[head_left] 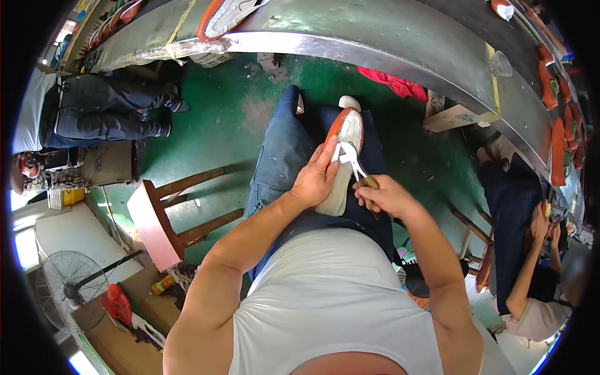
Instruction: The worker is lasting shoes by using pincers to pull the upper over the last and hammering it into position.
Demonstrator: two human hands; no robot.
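An unfinished shoe [353,130] lies lengthwise over my lap, pale underside up, with an orange-brown edge around its front end. My left hand [315,178] grips its left side, fingers stretched along the edge. In my right hand [389,197] are metal lasting pincers [359,167], held by their handles. Their wide head rests on or just over the middle of the shoe, close to my left fingertips. Whether the jaws have caught any material cannot be made out.
A long metal-topped bench [350,31] runs ahead, bearing another orange and white shoe [228,17] and several orange shoe parts [557,150] at right. A wooden stool [156,225] and a standing fan [72,290] are to the left. Co-workers [112,106] are on both sides.
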